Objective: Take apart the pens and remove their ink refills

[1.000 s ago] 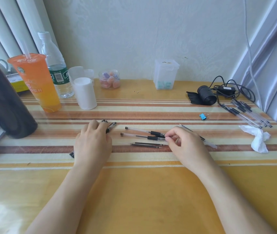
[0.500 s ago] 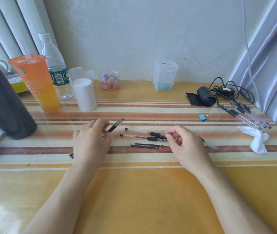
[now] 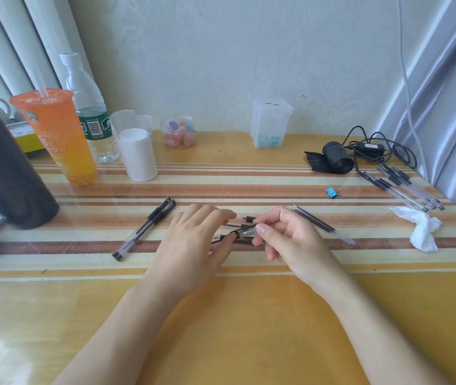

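both hands meet over the striped yellow table (image 3: 249, 315): the right hand (image 3: 285, 240) pinches a clear pen with black clip (image 3: 245, 232) above the brown stripe, while the left hand (image 3: 193, 245) touches its other end, its grasp hidden behind its own fingers. two capped clear pens (image 3: 145, 230) lie left; thin black refills (image 3: 318, 223) lie right.

I am pinching a clear pen (image 3: 245, 232) between my left hand (image 3: 193, 245) and right hand (image 3: 285, 240), just right of two capped pens (image 3: 145, 228) lying on the striped table (image 3: 249, 315); loose refills (image 3: 318, 223) are lying farther right.
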